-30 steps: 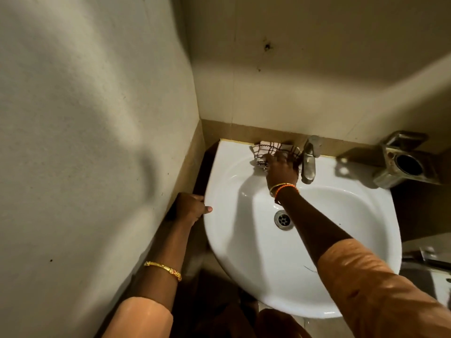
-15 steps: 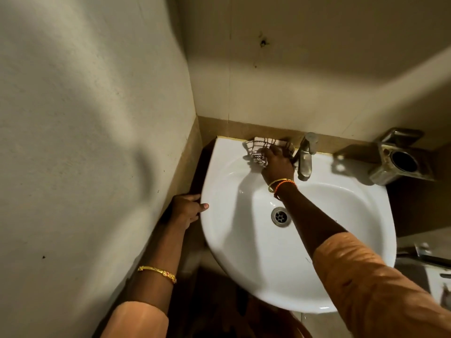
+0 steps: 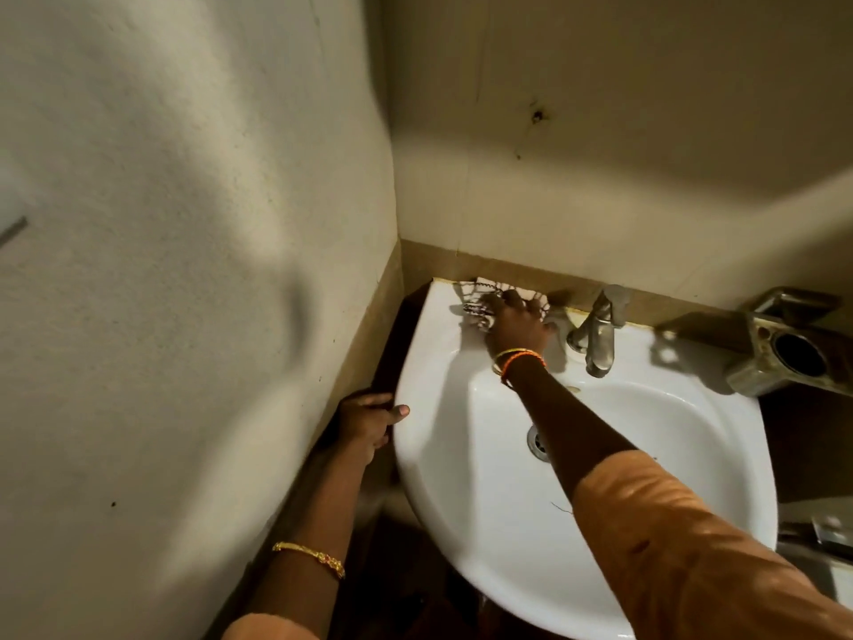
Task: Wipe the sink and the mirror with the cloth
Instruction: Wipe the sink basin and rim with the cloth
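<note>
A white sink (image 3: 443,464) is fixed in the corner of two walls. My right hand (image 3: 514,323) presses a white checked cloth (image 3: 475,297) flat onto the sink's back rim, at its left rear corner, left of the metal tap (image 3: 597,337). Most of the cloth is hidden under the fingers. My left hand (image 3: 367,420) grips the sink's left edge, thumb on top of the rim. No mirror is in view.
The drain (image 3: 537,443) sits mid-basin, partly behind my right forearm. A worn metal holder (image 3: 780,348) with a round hole stands at the right of the sink. A wall runs close along the left; a metal fitting (image 3: 826,531) shows at the lower right.
My right hand has slid the cloth leftwards along the back rim, away from the tap towards the left rear corner. My left hand has kept its hold on the sink's left edge.
</note>
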Motion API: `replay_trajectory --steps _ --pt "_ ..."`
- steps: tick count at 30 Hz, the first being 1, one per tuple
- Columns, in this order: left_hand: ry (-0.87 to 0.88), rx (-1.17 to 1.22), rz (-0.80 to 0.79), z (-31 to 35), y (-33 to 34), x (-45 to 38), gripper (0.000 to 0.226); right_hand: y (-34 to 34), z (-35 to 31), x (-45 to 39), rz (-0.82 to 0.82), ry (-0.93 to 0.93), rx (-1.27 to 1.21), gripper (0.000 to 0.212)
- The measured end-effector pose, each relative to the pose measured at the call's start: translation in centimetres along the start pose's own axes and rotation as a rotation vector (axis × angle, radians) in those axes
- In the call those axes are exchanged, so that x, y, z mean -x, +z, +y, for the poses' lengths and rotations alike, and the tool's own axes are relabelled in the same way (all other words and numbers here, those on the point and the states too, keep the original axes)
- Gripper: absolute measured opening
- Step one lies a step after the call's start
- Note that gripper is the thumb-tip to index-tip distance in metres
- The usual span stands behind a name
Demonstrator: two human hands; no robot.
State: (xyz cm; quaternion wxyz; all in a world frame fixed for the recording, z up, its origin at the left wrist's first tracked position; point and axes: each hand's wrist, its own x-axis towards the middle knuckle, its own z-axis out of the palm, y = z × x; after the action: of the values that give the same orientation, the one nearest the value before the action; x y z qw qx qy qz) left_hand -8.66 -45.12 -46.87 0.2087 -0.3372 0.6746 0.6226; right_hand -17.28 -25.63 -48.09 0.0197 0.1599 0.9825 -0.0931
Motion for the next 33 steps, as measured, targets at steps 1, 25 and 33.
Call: replay_trajectory --steps 1,25,33 --pt "-0.007 0.009 0.015 0.0 -0.1 -0.1 0.044 0.0 0.5 0.1 0.005 0.016 0.004 0.049" --pt "0.19 0.11 0.201 -2.1 1.3 -0.7 0.034 0.6 2.6 0.0 0.087 0.175 0.042 0.036" --pt "0.288 0.05 0.287 -2.7 2.1 -0.2 0.03 2.4 -5.6 0.0 0.089 -0.296 -0.007 0.037"
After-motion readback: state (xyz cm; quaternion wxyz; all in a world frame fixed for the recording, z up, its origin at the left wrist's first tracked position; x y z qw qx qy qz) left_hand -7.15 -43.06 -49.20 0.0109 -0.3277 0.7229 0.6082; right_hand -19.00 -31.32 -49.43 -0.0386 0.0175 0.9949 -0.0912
